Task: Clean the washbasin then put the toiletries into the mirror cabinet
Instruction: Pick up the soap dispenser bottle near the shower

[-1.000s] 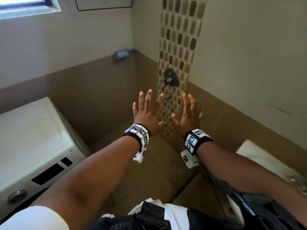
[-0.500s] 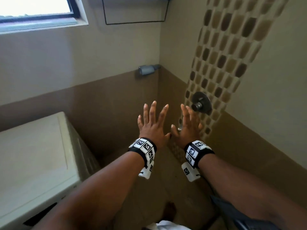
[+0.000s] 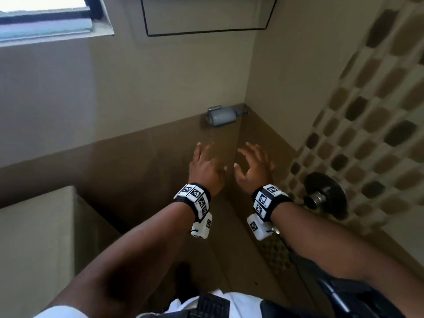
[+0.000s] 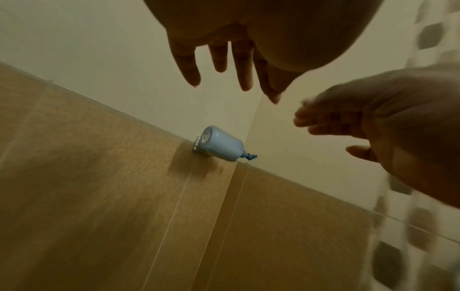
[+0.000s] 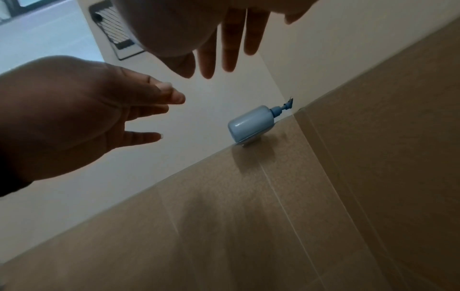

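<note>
A pale blue pump bottle (image 3: 223, 116) stands on a small metal wall bracket in the room's corner, above the brown tiles. It also shows in the left wrist view (image 4: 221, 144) and the right wrist view (image 5: 251, 122). My left hand (image 3: 211, 157) and right hand (image 3: 245, 157) are held out side by side below the bottle, apart from it. Both are empty, with fingers loosely spread; the left hand's fingers (image 4: 220, 63) and the right hand's fingers (image 5: 229, 51) hang straight. No washbasin or mirror cabinet is in view.
A white appliance (image 3: 34, 244) fills the lower left. A round shower valve (image 3: 325, 196) juts from the mosaic tile strip (image 3: 367, 134) on the right wall. A black wire rack (image 3: 206, 17) hangs high on the back wall beside a window (image 3: 46, 17).
The view has tilted upward and the white basin edge at the right has left the frame. Both hands stay out in front, their fingers more relaxed than before.
</note>
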The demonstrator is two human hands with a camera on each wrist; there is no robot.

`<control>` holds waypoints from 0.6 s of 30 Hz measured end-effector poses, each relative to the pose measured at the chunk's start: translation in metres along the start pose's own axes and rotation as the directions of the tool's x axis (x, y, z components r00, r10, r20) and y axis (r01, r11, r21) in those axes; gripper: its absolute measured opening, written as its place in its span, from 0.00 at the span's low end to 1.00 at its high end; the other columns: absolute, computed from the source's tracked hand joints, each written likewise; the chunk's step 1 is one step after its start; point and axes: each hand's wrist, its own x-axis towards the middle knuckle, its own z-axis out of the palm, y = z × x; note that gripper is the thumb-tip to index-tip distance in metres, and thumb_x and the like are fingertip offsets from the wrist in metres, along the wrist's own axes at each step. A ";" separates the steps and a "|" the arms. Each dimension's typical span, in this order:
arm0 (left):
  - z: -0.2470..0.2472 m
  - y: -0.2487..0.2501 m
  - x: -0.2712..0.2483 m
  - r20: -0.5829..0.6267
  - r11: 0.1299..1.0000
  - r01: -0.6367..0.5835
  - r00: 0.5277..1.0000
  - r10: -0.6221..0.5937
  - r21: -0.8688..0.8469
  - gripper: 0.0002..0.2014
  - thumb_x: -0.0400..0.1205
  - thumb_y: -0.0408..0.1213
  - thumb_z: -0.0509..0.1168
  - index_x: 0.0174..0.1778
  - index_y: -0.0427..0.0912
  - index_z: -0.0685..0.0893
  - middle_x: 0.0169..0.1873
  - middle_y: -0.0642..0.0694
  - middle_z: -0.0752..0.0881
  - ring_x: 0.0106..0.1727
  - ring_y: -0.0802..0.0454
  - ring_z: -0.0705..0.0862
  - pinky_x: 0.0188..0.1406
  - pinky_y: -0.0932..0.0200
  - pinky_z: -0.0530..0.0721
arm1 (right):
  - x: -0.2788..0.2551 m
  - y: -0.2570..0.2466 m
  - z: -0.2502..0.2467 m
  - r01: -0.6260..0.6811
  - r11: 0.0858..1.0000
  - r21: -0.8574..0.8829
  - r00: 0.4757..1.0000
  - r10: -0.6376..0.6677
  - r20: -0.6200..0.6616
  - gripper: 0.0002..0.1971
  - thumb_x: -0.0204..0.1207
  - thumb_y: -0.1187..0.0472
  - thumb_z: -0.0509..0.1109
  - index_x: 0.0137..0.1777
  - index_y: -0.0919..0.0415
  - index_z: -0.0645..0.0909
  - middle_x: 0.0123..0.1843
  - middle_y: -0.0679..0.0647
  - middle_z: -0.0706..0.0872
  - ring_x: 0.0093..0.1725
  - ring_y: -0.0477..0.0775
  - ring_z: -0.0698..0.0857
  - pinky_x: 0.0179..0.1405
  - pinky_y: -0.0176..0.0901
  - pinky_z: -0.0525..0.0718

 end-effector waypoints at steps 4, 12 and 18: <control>0.012 -0.046 0.085 -0.094 0.988 -0.117 0.990 0.108 -0.100 0.18 0.88 0.43 0.56 0.55 0.38 0.89 0.68 0.36 0.84 0.76 0.31 0.73 0.79 0.41 0.69 | 0.066 -0.003 0.040 -0.057 0.997 0.043 0.997 0.060 -0.058 0.25 0.78 0.32 0.58 0.51 0.47 0.89 0.61 0.45 0.86 0.68 0.53 0.79 0.72 0.59 0.65; -0.002 -0.093 0.227 -0.036 0.951 -0.249 0.968 0.247 -0.184 0.22 0.82 0.61 0.59 0.49 0.46 0.88 0.49 0.41 0.88 0.49 0.40 0.85 0.46 0.52 0.83 | 0.188 -0.028 0.082 -0.432 0.898 0.084 0.899 0.422 0.113 0.39 0.75 0.24 0.46 0.63 0.51 0.83 0.60 0.61 0.88 0.61 0.67 0.85 0.65 0.56 0.79; 0.012 -0.108 0.274 0.281 0.943 -0.059 0.947 0.156 -0.328 0.36 0.81 0.62 0.65 0.83 0.50 0.68 0.76 0.44 0.79 0.72 0.41 0.80 0.71 0.45 0.80 | 0.221 -0.039 0.098 -0.488 0.857 0.166 0.872 0.472 0.128 0.23 0.88 0.48 0.59 0.65 0.69 0.82 0.59 0.68 0.87 0.59 0.68 0.86 0.57 0.51 0.82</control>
